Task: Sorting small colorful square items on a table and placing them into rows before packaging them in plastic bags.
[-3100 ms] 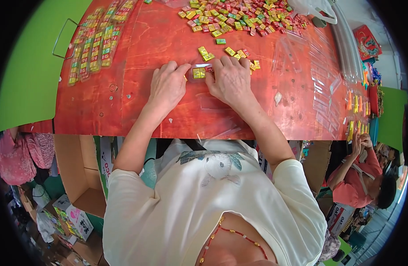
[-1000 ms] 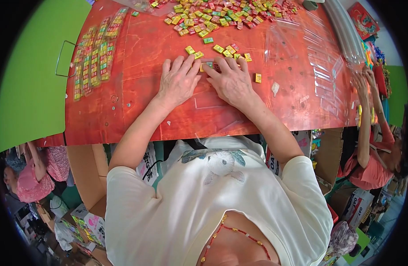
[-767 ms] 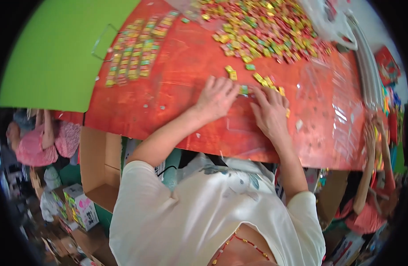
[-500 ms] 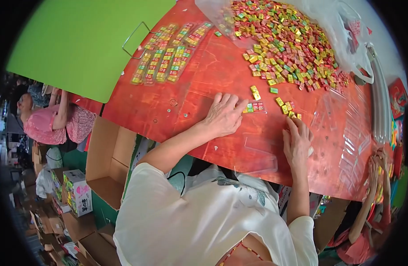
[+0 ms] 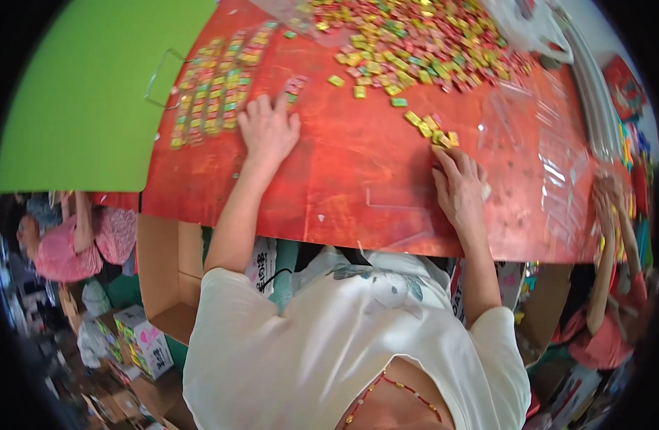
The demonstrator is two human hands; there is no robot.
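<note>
My left hand [image 5: 270, 132] is over the left part of the red table, its fingers bent at a short clear strip [image 5: 295, 87] filled with small red and green wrapped candies. The strip sticks out past the index finger, and the fingers' underside is hidden. Just left of this hand lie several filled strips [image 5: 216, 97] side by side. My right hand [image 5: 462, 188] rests on the table with curled fingers, their tips against a small cluster of yellow candies [image 5: 431, 129]. A whitish bit [image 5: 485, 192] shows at its outer side; what is under the palm is hidden.
A big heap of wrapped candies [image 5: 422, 43] spreads at the back, beside a clear plastic bag [image 5: 533, 29]. Empty clear trays [image 5: 559, 165] lie at right. A green board [image 5: 78, 93] with a wire handle stands at left. Another person's hands [image 5: 610, 201] work at far right.
My left hand has moved left with the candy strip, toward the filled strips. My right hand stays by the yellow candies. The whole view has shifted.
</note>
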